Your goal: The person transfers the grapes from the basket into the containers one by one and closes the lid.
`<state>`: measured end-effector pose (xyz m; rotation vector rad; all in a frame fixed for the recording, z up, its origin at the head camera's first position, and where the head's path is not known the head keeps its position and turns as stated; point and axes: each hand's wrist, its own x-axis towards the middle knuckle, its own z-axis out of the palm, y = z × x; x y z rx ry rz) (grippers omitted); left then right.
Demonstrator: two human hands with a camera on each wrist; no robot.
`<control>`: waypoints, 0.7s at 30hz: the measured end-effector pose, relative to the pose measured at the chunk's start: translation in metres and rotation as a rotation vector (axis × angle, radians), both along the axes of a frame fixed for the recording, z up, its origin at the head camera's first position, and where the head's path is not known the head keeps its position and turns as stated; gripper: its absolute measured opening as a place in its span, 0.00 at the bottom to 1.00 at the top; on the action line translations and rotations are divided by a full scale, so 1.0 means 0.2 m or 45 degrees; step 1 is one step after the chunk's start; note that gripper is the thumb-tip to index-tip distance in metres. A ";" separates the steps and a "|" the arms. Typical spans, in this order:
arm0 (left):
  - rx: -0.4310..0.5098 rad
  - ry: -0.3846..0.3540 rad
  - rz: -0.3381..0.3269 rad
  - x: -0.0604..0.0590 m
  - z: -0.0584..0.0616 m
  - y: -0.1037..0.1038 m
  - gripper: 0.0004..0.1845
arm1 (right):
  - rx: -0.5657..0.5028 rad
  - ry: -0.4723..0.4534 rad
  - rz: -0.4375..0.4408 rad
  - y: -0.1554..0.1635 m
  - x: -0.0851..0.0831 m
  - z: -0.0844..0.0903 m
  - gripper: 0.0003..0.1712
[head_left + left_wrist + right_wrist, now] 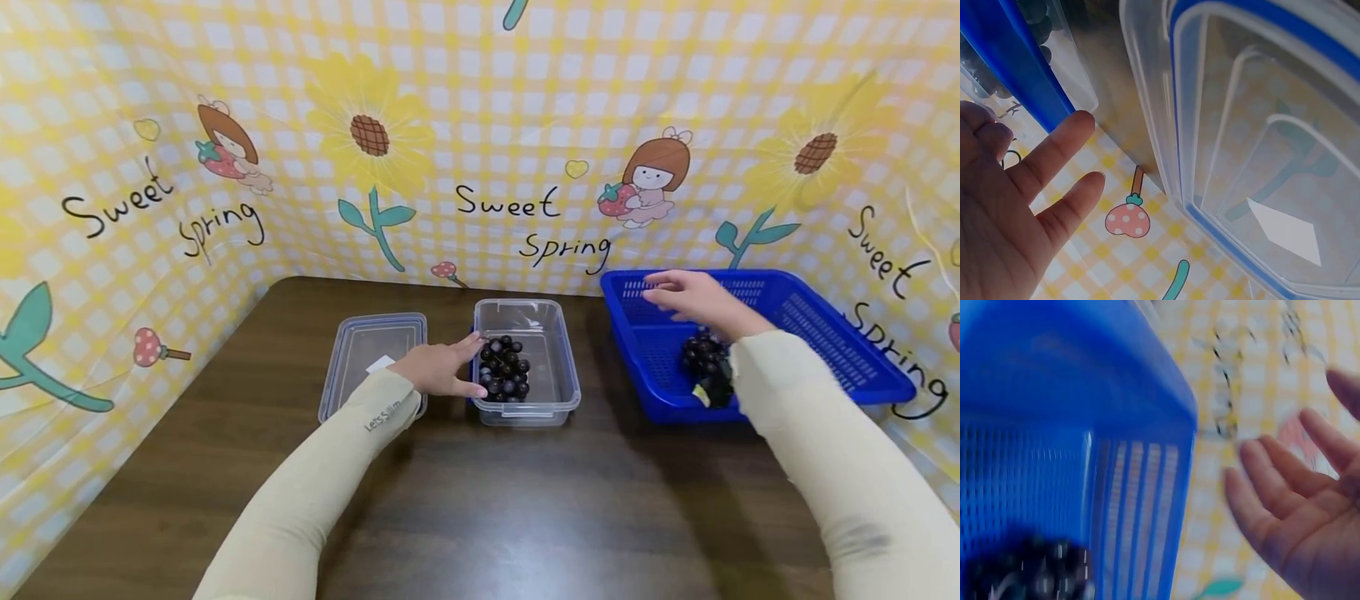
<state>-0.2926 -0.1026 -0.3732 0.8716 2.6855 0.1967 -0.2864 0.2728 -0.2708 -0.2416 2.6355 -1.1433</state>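
Observation:
A clear plastic container (551, 358) stands mid-table with a bunch of dark grapes (504, 367) along its left side. My left hand (442, 367) is at its left wall, fingers spread, thumb and fingertips by the rim. In the left wrist view, those fingers (1060, 147) lie beside a blue strip (1022, 62) on the container's side. Over the left part of a blue basket (637, 367) hovers my right hand (693, 298), holding nothing, its fingers loosely extended. More dark grapes (701, 354) lie in the basket, partly hidden by the right sleeve.
Left of the container lies a clear lid (375, 350) with a blue seal and a white label. A dark item with a yellowish patch (701, 395) sits by the basket's grapes. A yellow checked cloth (465, 125) walls the brown table (525, 508) at back and sides.

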 end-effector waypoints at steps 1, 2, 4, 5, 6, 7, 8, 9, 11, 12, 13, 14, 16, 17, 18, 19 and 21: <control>0.000 -0.001 0.005 0.00 0.00 0.00 0.48 | -0.001 -0.035 0.014 0.05 0.01 0.01 0.37; 0.004 -0.002 0.009 0.00 0.00 -0.01 0.48 | -0.003 -0.070 0.030 0.10 0.01 0.01 0.39; 0.007 -0.007 0.020 0.00 0.01 -0.01 0.48 | 0.002 -0.133 0.066 0.19 0.02 0.01 0.41; 0.005 -0.008 0.024 0.00 0.01 -0.01 0.48 | 0.011 -0.156 0.079 0.23 0.03 0.01 0.42; 0.005 -0.006 0.023 0.00 0.01 -0.02 0.48 | 0.021 -0.175 0.090 0.27 0.03 0.00 0.42; 0.002 -0.006 0.024 0.00 0.01 -0.02 0.48 | 0.030 -0.192 0.099 0.30 0.04 -0.01 0.42; 0.002 -0.007 0.023 0.01 0.01 -0.02 0.49 | 0.036 -0.207 0.104 0.34 0.04 -0.01 0.41; 0.000 -0.006 0.022 0.00 0.01 -0.02 0.49 | 0.049 -0.219 0.102 0.37 0.05 -0.02 0.41; 0.001 -0.005 0.014 0.01 0.00 -0.02 0.49 | 0.062 -0.246 0.100 0.43 0.06 -0.04 0.41; 0.001 -0.005 0.012 0.01 0.00 -0.02 0.49 | 0.071 -0.261 0.094 0.45 0.07 -0.05 0.42; 0.002 -0.007 0.012 0.01 0.00 -0.02 0.49 | 0.078 -0.279 0.088 0.47 0.07 -0.06 0.43; 0.006 -0.005 0.011 0.00 0.00 -0.02 0.49 | 0.078 -0.301 0.080 0.49 0.08 -0.07 0.44; 0.008 -0.004 0.012 0.00 0.00 -0.02 0.49 | 0.047 -0.361 0.067 0.53 0.08 -0.09 0.45; 0.007 -0.005 0.016 0.00 0.00 -0.02 0.49 | 0.022 -0.393 0.063 0.54 0.08 -0.09 0.46; 0.005 -0.005 0.019 0.00 0.00 -0.02 0.49 | -0.007 -0.423 0.056 0.55 0.07 -0.10 0.46; 0.008 -0.006 0.021 0.00 0.00 -0.02 0.49 | -0.040 -0.453 0.051 0.56 0.07 -0.11 0.47; 0.009 -0.012 0.027 0.00 0.01 -0.02 0.49 | -0.098 -0.500 0.045 0.57 0.06 -0.13 0.48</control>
